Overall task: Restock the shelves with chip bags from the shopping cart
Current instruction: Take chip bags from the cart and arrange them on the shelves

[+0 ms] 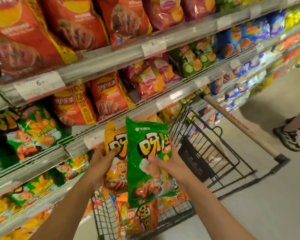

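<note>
The left hand point(100, 158) has its fingers curled round the edge of a yellow chip bag point(113, 135), thumb pressed on the printed front. The right hand point(170, 161) grips a green chip bag point(145, 153), thumb on its face and the other fingers wrapped behind its right edge. The green bag stands upright and overlaps the yellow one, which sits just behind it to the left; both are held above the shopping cart point(206, 144), in front of the lower shelf rail point(73, 141). Beneath them, an orange chip bag point(139, 217) lies in the cart's wire basket. The cart's handle point(241, 125) runs off to the right. The shelves on the left carry rows of red Lay's bags point(107, 96) above and green bags point(33, 130) lower down. At the far right, another person's shoe point(287, 138) stands on the floor.
</note>
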`<state>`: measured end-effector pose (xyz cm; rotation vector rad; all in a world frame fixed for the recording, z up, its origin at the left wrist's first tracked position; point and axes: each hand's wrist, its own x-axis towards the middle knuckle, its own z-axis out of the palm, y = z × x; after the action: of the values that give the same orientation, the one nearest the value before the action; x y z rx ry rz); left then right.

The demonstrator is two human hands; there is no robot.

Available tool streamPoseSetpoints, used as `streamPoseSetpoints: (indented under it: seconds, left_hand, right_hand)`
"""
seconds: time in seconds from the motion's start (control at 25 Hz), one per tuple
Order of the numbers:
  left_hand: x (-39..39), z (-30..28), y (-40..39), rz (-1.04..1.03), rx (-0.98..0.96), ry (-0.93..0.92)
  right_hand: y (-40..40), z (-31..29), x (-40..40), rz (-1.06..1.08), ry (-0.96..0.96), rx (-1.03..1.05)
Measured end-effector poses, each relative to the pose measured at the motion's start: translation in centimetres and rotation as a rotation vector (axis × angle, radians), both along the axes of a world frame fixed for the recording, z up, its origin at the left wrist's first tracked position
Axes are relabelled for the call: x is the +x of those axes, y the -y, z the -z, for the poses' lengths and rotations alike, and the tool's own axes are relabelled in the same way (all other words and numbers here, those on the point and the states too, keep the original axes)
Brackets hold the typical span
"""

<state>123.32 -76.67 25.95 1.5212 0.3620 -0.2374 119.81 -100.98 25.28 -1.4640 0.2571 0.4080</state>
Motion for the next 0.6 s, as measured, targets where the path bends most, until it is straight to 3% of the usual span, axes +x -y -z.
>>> streamPoseSetpoints:
  seconds: [0.12,0.24,0.6]
  left_hand:
    - [-0.9,-0.7,-1.6,-0.115,0.079,0.031]
    - [-2.0,-1.4,-3.4,-0.135,0.105,0.053]
    - [-8.3,-4.1,-10.0,-0.21,0.137,0.166]
  right_hand:
    - [-0.5,-0.4,0.8,0.051,0.005,0.059]
    - [-0.9,-1.0,1.4,-0.079,-0.022,0.184]
    - [-7.4,-3.3,-2.0,-0.176,0.078,0.101]
